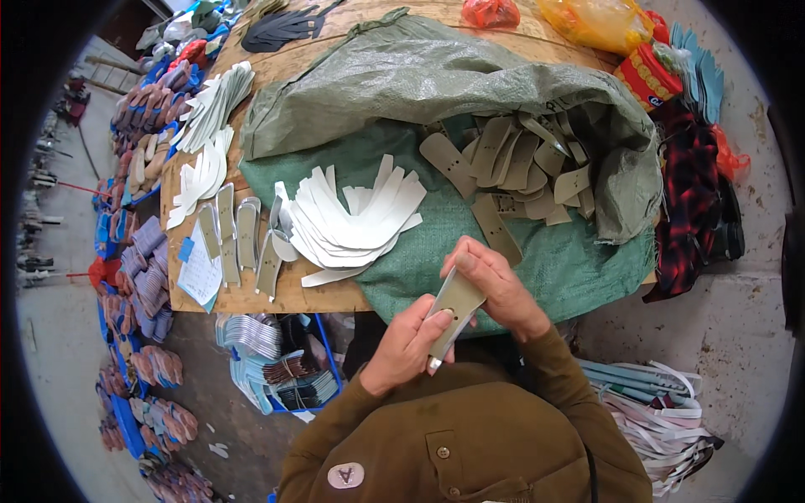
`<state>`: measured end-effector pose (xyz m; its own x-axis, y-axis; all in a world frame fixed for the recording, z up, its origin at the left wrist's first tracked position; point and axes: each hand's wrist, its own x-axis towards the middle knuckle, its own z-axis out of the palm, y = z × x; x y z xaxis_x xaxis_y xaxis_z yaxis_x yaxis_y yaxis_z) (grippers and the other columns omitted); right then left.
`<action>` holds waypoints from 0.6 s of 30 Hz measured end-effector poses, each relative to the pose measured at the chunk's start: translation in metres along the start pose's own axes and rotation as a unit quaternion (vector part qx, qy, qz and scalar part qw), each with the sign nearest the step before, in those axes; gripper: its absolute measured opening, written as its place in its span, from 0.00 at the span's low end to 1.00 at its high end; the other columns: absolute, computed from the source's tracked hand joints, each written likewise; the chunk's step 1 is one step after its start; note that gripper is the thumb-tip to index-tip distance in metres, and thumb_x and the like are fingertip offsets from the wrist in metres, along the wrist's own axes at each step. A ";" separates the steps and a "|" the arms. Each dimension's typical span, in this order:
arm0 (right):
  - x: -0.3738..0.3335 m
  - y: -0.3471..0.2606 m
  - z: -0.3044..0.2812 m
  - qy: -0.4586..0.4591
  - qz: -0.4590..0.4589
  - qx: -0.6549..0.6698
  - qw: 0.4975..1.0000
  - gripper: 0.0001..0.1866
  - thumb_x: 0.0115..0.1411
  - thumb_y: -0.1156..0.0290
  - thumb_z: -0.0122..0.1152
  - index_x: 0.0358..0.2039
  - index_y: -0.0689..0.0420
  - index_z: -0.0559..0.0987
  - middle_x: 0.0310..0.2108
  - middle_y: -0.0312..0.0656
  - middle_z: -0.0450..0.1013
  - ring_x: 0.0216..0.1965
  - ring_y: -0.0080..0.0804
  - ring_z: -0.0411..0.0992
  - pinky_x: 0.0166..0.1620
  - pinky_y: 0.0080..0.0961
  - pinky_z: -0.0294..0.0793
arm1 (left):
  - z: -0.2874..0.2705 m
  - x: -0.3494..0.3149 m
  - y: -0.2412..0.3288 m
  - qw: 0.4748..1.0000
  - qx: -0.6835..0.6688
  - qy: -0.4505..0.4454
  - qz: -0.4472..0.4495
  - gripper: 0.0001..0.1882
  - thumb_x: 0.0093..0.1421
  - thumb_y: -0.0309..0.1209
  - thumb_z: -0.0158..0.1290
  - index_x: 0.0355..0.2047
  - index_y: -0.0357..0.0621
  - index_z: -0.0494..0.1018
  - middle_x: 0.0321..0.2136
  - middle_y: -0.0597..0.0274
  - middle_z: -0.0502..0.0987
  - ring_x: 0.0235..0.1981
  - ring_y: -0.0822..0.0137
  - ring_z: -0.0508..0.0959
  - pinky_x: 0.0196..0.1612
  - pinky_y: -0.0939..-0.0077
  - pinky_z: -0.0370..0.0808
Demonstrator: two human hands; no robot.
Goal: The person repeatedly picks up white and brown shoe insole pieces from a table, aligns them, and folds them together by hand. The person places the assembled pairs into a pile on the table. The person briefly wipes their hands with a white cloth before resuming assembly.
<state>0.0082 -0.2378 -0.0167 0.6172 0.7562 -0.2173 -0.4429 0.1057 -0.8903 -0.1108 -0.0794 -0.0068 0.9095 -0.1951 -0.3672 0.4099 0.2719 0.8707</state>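
Close to my chest, at the table's front edge, I hold a curved tan shoe insole board [458, 303] with small dark holes. A pale strip runs along its edge and ends in a white tip at the bottom. My left hand [411, 339] grips the lower part, its thumb pressed on the face near the holes. My right hand [495, 285] pinches the upper end. Beyond my hands, similar tan boards [511, 159] spill from a green woven sack [402, 80]. Left of them lies a fanned stack of white U-shaped strips [352, 222].
Several strip-edged boards [246, 230] and a written paper [201, 272] lie at the left of the wooden table [323, 293]. A blue crate [331, 356] of stacked pieces stands below. Shoe parts [151, 260] crowd the left, bundled strips [646, 419] the lower right.
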 end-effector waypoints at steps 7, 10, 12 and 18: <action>0.008 0.056 0.026 0.149 -0.126 -0.004 0.981 0.29 0.70 0.49 0.44 0.60 0.60 0.58 0.41 0.44 0.69 0.41 0.27 0.70 0.46 0.28 0.72 | 0.001 0.007 -0.031 0.996 0.020 0.070 0.057 0.19 0.72 0.45 0.39 0.45 0.39 0.66 0.21 0.62 0.75 0.11 0.82 0.64 0.15 0.88 0.61; -0.001 0.071 0.039 0.107 -0.143 -0.026 0.984 0.37 0.69 0.56 0.48 0.69 0.53 0.42 0.54 0.50 0.65 0.49 0.32 0.68 0.53 0.30 0.69 | -0.001 0.012 -0.030 0.990 -0.069 0.099 0.066 0.19 0.72 0.46 0.39 0.43 0.40 0.67 0.21 0.64 0.74 0.10 0.81 0.64 0.15 0.88 0.61; -0.003 0.065 0.049 0.080 -0.200 -0.045 0.975 0.39 0.68 0.57 0.51 0.69 0.53 0.40 0.56 0.52 0.63 0.53 0.34 0.66 0.56 0.33 0.68 | 0.004 0.014 -0.022 0.986 -0.117 0.121 0.007 0.22 0.71 0.49 0.40 0.44 0.40 0.68 0.17 0.67 0.70 0.11 0.81 0.64 0.14 0.87 0.60; 0.001 0.031 0.006 -0.002 -0.091 0.124 0.988 0.22 0.68 0.53 0.52 0.52 0.58 0.68 0.39 0.36 0.71 0.45 0.23 0.68 0.53 0.25 0.66 | -0.016 0.015 -0.041 0.900 -0.396 -0.164 -0.078 0.32 0.66 0.61 0.40 0.42 0.39 0.68 0.14 0.70 0.66 0.11 0.81 0.63 0.15 0.85 0.58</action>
<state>-0.0092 -0.2298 -0.0420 0.6984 0.7131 -0.0606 -0.4709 0.3941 -0.7892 -0.1128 -0.0780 -0.0537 0.8206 -0.5212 -0.2345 0.5698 0.7783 0.2637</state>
